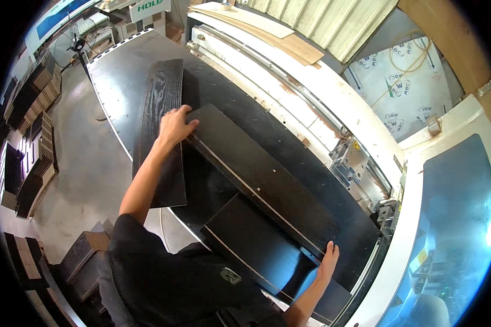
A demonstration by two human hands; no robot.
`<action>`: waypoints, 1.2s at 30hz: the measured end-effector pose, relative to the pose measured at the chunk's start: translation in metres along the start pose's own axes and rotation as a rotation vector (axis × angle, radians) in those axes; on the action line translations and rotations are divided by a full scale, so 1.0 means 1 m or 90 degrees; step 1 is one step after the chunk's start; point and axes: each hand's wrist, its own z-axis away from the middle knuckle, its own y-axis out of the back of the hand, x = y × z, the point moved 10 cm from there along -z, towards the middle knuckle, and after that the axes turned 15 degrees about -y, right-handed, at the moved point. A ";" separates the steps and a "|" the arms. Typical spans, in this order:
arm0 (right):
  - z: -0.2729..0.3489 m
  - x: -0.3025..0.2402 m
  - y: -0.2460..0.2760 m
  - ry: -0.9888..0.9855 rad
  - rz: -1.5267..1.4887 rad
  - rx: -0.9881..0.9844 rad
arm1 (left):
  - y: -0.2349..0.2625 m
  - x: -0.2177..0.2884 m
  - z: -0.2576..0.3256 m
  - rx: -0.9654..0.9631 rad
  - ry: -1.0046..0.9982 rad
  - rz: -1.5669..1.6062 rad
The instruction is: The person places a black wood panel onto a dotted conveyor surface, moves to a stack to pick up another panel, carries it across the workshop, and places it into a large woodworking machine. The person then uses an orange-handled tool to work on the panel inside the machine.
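Note:
A long dark panel [251,169] with a paler line along its near edge slants across the black worktable [223,87], and I grip it at both ends. My left hand [175,126] is closed on its far-left corner, thumb over the edge. At its near-right end, my right hand [327,261] has its fingers closed around the corner. Another dark board [161,92] with visible wood grain lies beneath my left hand and forearm. Closer to my body, a glossy dark panel [245,234] lies partly covered by the held one.
A white machine frame [333,82] with a long rail runs behind the table, carrying a metal unit [350,161]. Thin boards [278,32] rest on top of it. At the right stands a blue-tinted window [453,218]. Stacked dark panels [33,163] stand on the left floor.

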 end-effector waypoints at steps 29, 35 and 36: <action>0.344 -0.094 -0.180 0.514 0.323 -0.469 | 0.027 -0.170 0.075 0.001 0.187 0.028; 0.238 -0.037 -0.079 0.412 0.303 -0.186 | 0.013 -0.174 0.056 -0.023 0.209 0.007; 0.218 -0.015 -0.064 0.396 0.380 -0.206 | 0.011 -0.177 0.053 -0.025 0.204 -0.007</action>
